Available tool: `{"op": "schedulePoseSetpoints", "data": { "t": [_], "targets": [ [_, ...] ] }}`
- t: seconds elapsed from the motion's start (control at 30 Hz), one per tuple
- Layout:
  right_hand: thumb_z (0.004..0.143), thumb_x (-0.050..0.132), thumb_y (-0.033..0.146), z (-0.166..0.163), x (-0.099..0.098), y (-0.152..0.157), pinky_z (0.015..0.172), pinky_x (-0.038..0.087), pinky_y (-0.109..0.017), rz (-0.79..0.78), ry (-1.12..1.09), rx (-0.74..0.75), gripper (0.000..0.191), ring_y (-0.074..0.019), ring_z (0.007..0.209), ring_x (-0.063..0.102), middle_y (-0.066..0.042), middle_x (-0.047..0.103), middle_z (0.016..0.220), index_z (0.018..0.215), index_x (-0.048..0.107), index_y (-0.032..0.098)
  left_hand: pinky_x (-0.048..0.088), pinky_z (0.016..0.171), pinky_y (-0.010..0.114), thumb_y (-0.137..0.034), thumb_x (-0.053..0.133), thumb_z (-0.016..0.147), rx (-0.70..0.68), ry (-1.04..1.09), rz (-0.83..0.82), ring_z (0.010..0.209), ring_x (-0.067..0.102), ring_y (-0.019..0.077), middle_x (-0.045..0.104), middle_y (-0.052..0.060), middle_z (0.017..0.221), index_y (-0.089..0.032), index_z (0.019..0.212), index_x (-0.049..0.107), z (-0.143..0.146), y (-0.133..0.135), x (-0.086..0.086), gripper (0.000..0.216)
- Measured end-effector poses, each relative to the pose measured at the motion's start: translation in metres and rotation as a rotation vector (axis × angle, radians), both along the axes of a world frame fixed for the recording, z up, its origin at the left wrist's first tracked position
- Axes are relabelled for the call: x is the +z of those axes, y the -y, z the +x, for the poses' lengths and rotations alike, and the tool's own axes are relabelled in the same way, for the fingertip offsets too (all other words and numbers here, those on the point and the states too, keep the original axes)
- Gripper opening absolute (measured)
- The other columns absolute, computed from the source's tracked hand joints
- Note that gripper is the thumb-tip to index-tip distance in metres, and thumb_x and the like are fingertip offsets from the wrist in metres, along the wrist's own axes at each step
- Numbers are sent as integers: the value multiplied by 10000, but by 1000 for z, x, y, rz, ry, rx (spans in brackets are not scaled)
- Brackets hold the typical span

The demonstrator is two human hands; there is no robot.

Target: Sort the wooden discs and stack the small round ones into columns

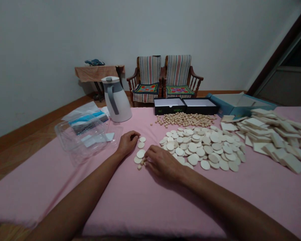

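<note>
On the pink cloth, a short column of pale round discs (140, 145) lies between my two hands. My left hand (127, 143) rests just left of the upper discs, its fingers curled together; whatever it may hold is hidden. My right hand (164, 164) bends over the lower discs (140, 154), its fingertips closed at a few small wooden cubes (141, 162) and partly covering them. One loose cube (139, 167) sits slightly nearer to me. Right of this hand spreads a large heap of similar discs (193, 147).
Behind the disc heap are a pile of small wooden pieces (185, 119) and black boxes (169, 109). Stacked pale square tiles (278, 134) and a blue box (233, 108) occupy the right. A white jug (120, 105) and clear plastic container (72, 144) stand left.
</note>
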State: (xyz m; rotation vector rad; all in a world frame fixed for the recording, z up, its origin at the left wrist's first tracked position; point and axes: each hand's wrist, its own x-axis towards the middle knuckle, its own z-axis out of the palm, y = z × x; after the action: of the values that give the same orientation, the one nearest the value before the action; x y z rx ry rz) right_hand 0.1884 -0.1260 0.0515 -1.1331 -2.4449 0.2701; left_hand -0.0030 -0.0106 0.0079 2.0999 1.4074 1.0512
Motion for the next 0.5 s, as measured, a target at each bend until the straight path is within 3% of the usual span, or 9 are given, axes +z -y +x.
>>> {"op": "schedulePoseSetpoints", "data": {
  "t": [0.17,0.37,0.5],
  "targets": [
    [895,497,209,-11,-10,6,649,344,-263,23,29,-29,51,-147,797,495,-44,557,929,901,536,176,497,711,255,-197,496,774,4,25,8,746,635,155,705,30,809,-160,835,671,1,1,2,189],
    [913,421,115,-16,-21,9,695,348,-260,25,-4,-44,124,-147,837,482,-46,549,913,904,527,179,498,707,262,-203,517,762,-2,39,13,749,634,164,706,28,794,-167,819,674,1,0,2,172],
    [858,451,81,-8,-17,1,693,358,-265,34,-9,-106,134,-159,831,481,-51,552,904,912,528,175,495,695,265,-199,512,762,0,38,11,729,631,161,705,31,793,-163,821,675,1,1,2,177]
  ]
}}
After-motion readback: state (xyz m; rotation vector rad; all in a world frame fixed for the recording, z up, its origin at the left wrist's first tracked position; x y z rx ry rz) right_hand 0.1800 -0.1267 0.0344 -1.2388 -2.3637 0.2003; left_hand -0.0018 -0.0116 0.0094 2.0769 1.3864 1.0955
